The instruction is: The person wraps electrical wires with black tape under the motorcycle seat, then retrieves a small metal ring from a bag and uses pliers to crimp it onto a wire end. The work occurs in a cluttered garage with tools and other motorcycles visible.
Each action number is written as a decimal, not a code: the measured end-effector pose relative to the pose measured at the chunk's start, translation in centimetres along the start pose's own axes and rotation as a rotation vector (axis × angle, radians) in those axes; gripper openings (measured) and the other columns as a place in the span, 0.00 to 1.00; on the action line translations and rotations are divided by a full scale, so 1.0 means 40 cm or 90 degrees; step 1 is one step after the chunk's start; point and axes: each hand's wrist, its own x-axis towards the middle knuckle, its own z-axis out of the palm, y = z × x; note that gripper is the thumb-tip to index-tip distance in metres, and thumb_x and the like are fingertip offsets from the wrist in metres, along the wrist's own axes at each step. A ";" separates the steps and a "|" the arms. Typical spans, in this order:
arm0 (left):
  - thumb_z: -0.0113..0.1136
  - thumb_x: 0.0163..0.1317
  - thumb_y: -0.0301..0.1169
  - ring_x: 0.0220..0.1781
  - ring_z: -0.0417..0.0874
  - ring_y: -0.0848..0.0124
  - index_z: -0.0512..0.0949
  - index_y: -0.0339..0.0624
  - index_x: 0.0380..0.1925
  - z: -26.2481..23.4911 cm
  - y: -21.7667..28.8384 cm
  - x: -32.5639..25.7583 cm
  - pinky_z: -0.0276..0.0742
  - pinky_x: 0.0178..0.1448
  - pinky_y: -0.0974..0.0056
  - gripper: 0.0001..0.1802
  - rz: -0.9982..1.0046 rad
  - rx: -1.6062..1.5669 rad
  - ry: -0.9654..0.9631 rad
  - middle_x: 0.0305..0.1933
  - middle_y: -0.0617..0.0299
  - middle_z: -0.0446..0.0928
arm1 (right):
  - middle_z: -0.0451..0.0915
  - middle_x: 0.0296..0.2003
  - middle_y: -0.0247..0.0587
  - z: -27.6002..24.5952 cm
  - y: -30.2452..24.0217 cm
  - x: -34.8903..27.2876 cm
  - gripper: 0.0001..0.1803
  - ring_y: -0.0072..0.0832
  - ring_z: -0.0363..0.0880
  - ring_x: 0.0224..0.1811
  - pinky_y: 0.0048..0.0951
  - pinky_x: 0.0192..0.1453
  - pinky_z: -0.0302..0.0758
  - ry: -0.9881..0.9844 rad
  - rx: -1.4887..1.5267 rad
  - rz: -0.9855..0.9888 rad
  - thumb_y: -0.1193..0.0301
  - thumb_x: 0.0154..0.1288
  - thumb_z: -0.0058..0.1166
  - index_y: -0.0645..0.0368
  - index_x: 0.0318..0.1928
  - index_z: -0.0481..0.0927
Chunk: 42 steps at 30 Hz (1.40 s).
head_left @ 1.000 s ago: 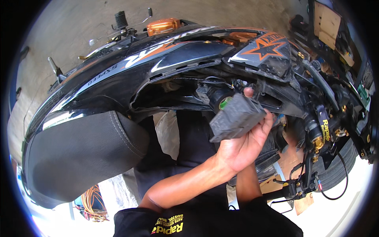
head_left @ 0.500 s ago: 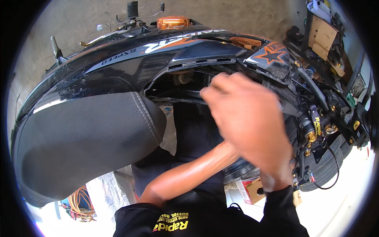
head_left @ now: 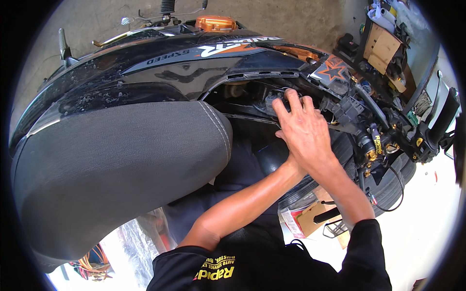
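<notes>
Where the right hand (head_left: 307,132) reaches over the black motorcycle (head_left: 179,80): its fingers (head_left: 293,101) are spread apart and bent, the thumb standing out on the hand's left side; whether the tips are clamped on anything I cannot tell.
Left forearm (head_left: 247,206): it slants in from the lower left and runs behind the right wrist, so the left hand is hidden and its fingers cannot be judged.
Part at the fingertips: a small dark grey, hard-looking part (head_left: 270,102) sits inside the long, black-rimmed body opening (head_left: 262,75), just beside the index fingertip and partly covered by the hand; contact is unclear.
Feel of that part: it is probably stiff and fairly light, likely plastic, perhaps slick if oily; any thin edges or clips could be fragile.
Best hold: judging by the tight cavity, opposite sides of its solid body, pinched between thumb and fingers, would be safer than any wire or thin edge.
Right of the hand: a dark grey, angular block (head_left: 345,110) rests near the opening, apart from the fingers; it looks rigid and would probably suit a grip across its broad sides.
Seat side: a dark grey textured seat (head_left: 131,169) with pale stitching fills the left.
Front end: a black cylinder with gold fittings (head_left: 366,145) stands near the black front tyre (head_left: 391,186).
Farther out: an orange metal engine cover (head_left: 216,23) shows beyond the bodywork, and a piece of brown cardboard (head_left: 382,47) lies at the upper right.
</notes>
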 end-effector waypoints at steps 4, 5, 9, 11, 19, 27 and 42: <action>0.58 0.88 0.35 0.66 0.84 0.72 0.72 0.52 0.79 0.008 0.018 -0.016 0.81 0.73 0.61 0.24 -0.045 -0.073 -0.006 0.67 0.65 0.80 | 0.78 0.60 0.43 0.030 -0.001 0.005 0.35 0.47 0.83 0.59 0.45 0.56 0.89 0.015 -0.011 0.001 0.68 0.56 0.82 0.53 0.63 0.78; 0.58 0.88 0.35 0.67 0.84 0.72 0.72 0.50 0.79 0.013 0.020 -0.018 0.80 0.74 0.61 0.24 -0.059 -0.104 -0.013 0.68 0.65 0.80 | 0.80 0.57 0.45 0.022 0.024 0.006 0.32 0.46 0.85 0.56 0.46 0.53 0.90 0.054 0.115 0.000 0.68 0.58 0.80 0.54 0.61 0.79; 0.57 0.89 0.38 0.68 0.81 0.76 0.75 0.45 0.74 -0.005 -0.002 0.024 0.78 0.73 0.62 0.21 0.020 0.021 -0.009 0.68 0.65 0.82 | 0.88 0.49 0.52 -0.054 0.146 0.040 0.28 0.45 0.92 0.48 0.45 0.51 0.90 0.122 0.574 0.095 0.66 0.61 0.82 0.63 0.58 0.86; 0.55 0.90 0.42 0.59 0.80 0.78 0.78 0.43 0.70 -0.002 0.004 0.017 0.78 0.65 0.66 0.19 0.027 0.042 0.020 0.60 0.67 0.82 | 0.91 0.48 0.50 -0.071 0.161 0.025 0.21 0.37 0.94 0.47 0.37 0.51 0.88 0.125 0.632 0.106 0.67 0.66 0.80 0.66 0.54 0.91; 0.56 0.90 0.40 0.35 0.68 0.82 0.81 0.45 0.52 -0.049 0.103 -0.006 0.68 0.43 0.71 0.12 0.008 0.143 0.020 0.38 0.72 0.74 | 0.89 0.42 0.34 0.012 0.149 -0.036 0.17 0.17 0.83 0.38 0.27 0.41 0.80 0.085 0.839 0.439 0.66 0.72 0.79 0.64 0.50 0.88; 0.55 0.90 0.45 0.24 0.58 0.84 0.79 0.46 0.46 -0.003 0.158 0.000 0.57 0.31 0.72 0.16 -0.088 0.068 0.095 0.31 0.75 0.68 | 0.87 0.31 0.53 0.014 0.111 -0.028 0.20 0.34 0.84 0.24 0.40 0.31 0.76 0.190 0.498 0.298 0.60 0.70 0.79 0.65 0.43 0.87; 0.47 0.93 0.40 0.28 0.76 0.81 0.75 0.41 0.52 -0.061 0.264 0.027 0.77 0.35 0.72 0.14 -0.410 -0.444 -0.068 0.33 0.69 0.75 | 0.88 0.52 0.42 0.172 0.224 -0.048 0.12 0.36 0.91 0.43 0.41 0.47 0.85 0.213 0.557 0.047 0.71 0.69 0.74 0.53 0.52 0.93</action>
